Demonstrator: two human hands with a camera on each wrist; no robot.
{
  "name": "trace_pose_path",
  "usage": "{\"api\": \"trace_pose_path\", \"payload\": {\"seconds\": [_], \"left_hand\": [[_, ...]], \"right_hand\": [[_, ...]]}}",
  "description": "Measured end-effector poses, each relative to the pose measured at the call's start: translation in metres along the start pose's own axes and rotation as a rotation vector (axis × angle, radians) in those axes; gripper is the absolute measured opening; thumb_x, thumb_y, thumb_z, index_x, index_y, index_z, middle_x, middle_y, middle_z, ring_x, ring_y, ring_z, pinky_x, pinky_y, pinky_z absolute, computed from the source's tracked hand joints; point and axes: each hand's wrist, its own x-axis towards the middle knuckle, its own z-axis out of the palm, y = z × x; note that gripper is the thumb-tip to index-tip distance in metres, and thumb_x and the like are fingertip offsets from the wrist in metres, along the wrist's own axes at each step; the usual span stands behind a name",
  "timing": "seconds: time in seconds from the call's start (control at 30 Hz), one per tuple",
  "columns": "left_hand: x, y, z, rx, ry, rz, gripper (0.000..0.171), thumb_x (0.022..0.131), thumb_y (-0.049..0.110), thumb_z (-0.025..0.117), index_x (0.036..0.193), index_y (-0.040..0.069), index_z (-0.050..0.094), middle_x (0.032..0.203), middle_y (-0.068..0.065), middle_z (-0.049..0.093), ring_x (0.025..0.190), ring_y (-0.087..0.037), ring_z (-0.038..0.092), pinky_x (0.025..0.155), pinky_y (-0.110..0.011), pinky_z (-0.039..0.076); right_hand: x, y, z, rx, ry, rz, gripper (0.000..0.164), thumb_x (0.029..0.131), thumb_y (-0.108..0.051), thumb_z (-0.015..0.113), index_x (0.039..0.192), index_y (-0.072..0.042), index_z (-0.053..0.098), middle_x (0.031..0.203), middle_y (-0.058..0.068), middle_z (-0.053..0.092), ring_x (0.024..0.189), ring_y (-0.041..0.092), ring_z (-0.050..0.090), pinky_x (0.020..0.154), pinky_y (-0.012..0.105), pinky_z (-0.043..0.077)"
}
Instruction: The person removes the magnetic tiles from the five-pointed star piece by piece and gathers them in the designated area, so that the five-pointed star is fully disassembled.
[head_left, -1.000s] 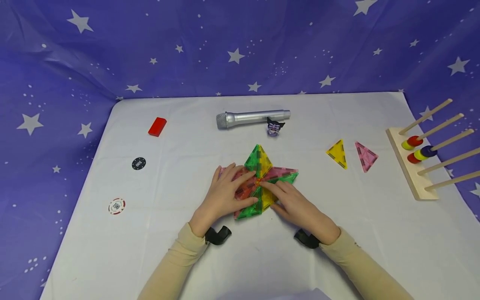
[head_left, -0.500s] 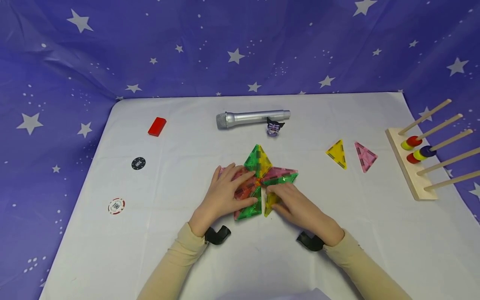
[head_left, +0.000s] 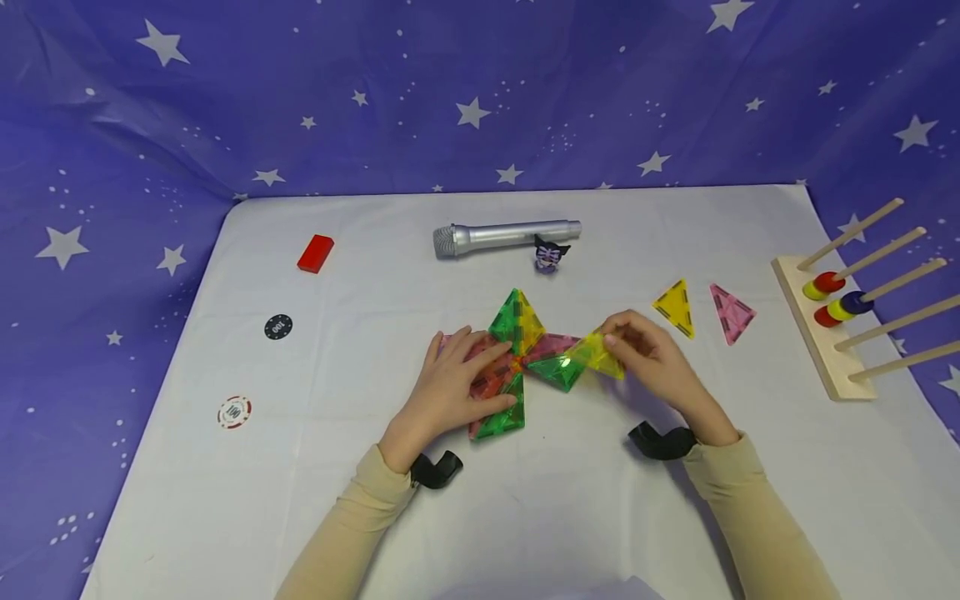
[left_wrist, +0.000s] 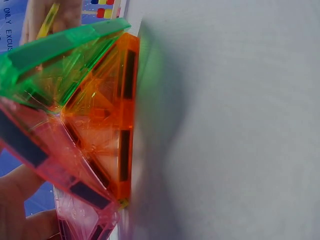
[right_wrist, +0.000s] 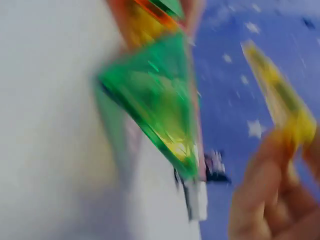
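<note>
A star-like build of translucent magnetic tiles [head_left: 504,421] in green, pink, red and yellow stands mid-table. My left hand [head_left: 442,387] holds its left side, fingers spread over the top and thumb on the near part. A yellow triangular magnetic tile [head_left: 597,358] is pinched between the thumb and fingers of my right hand [head_left: 663,367]. In the head view this tile overlaps the build's right arm; the right wrist view shows it apart from the green tile [right_wrist: 155,95]. Orange tiles [left_wrist: 102,135] and a pink tile [left_wrist: 55,155] fill the left wrist view, with left fingers behind.
A yellow triangle tile [head_left: 675,308] and a pink one [head_left: 731,313] lie to the right, before a wooden peg stand [head_left: 821,333] with rings. Behind are a silver microphone [head_left: 510,236] and small figurine [head_left: 549,255]. Left: red block [head_left: 315,253], black chip [head_left: 278,327], white chip [head_left: 234,412].
My right hand has pulled the yellow tile off the near side of the build and lifted it to the right and back. The left hand has stayed in place.
</note>
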Motion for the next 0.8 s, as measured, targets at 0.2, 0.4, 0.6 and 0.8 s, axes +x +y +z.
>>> {"api": "trace_pose_path", "payload": {"seconds": [0.2,0.4,0.6,0.8], "left_hand": [[-0.001,-0.001,-0.001,0.010,0.005,0.005,0.069,0.076,0.062,0.057,0.134,0.028,0.045,0.137,-0.008,0.038,0.131,-0.028,0.021,0.104,-0.051,0.004],[-0.001,-0.002,0.000,-0.002,-0.003,0.027,0.069,0.076,0.063,0.056,0.135,0.028,0.044,0.138,-0.008,0.037,0.131,-0.028,0.021,0.104,-0.052,0.005],[-0.002,-0.004,-0.005,0.003,-0.014,0.056,0.071,0.077,0.062,0.056,0.137,0.026,0.042,0.138,-0.007,0.037,0.132,-0.028,0.021,0.104,-0.052,0.008],[-0.003,-0.008,-0.007,-0.026,-0.030,0.043,0.068,0.080,0.057,0.055,0.137,0.024,0.041,0.141,-0.011,0.031,0.133,-0.031,0.016,0.104,-0.051,0.009]], "right_hand": [[0.023,0.024,-0.028,-0.029,0.207,0.226,0.027,0.091,-0.008,0.054,0.112,0.007,0.047,0.083,0.009,0.055,0.065,0.018,0.053,0.055,0.025,0.045],[0.033,0.042,-0.032,-0.289,0.117,0.400,0.044,0.089,-0.017,0.058,0.123,0.003,0.039,0.092,0.015,0.046,0.070,0.020,0.050,0.052,0.020,0.044],[0.039,0.044,-0.029,-0.530,0.028,0.427,0.050,0.089,-0.023,0.058,0.129,-0.004,0.034,0.085,0.013,0.049,0.071,0.024,0.044,0.060,0.030,0.036],[0.036,0.044,-0.027,-0.530,0.036,0.416,0.049,0.090,-0.023,0.056,0.130,-0.003,0.036,0.076,0.010,0.050,0.061,0.020,0.042,0.056,0.029,0.035]]}}
